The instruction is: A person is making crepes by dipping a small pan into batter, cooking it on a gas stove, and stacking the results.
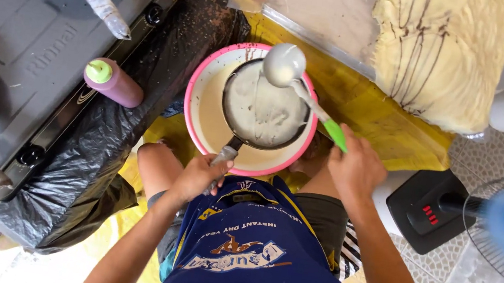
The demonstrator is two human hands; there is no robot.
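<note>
Gripping the wrapped handle of a small round black frying pan [264, 107], the left hand [198, 177] holds it over a pink-rimmed round bowl of pale batter [200, 115]. The right hand [355, 168] has its fingers closed on the green handle of a batter-coated metal ladle [284, 65] raised above the pan's far edge. A pink squeeze bottle with a green cap [113, 81] lies on the grey gas stove [32, 35] to the left, near the bowl.
</note>
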